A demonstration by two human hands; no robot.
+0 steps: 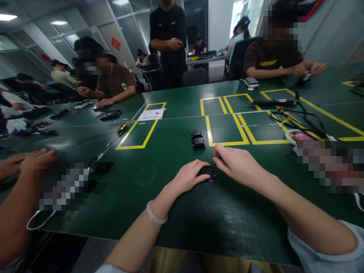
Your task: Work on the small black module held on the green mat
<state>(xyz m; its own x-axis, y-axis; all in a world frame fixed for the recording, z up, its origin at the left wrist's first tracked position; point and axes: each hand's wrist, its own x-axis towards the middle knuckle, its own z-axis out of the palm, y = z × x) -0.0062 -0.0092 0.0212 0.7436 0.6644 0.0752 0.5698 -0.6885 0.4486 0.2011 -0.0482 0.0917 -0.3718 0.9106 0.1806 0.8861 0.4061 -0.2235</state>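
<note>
A flat black rectangular piece [209, 173] lies on the green table in front of me. My left hand [189, 175] grips its left side, thumb along the near edge and fingers over the far one. At the piece's upper right corner is my right hand [236, 162], its fingertips pinched together. Something small and dark shows just under those fingertips, too hidden to name. Beyond my hands sit two similar black pieces [198, 140] close together, with small knobs along their sides.
Yellow tape rectangles [227, 144] mark the table. A yellow-black screwdriver [121, 129] and a paper sheet [151, 114] lie to the left. Black cables [309, 119] and a white-and-pink tape roll [298, 137] are at right. A co-worker's hands [40, 161] rest at far left; others sit opposite.
</note>
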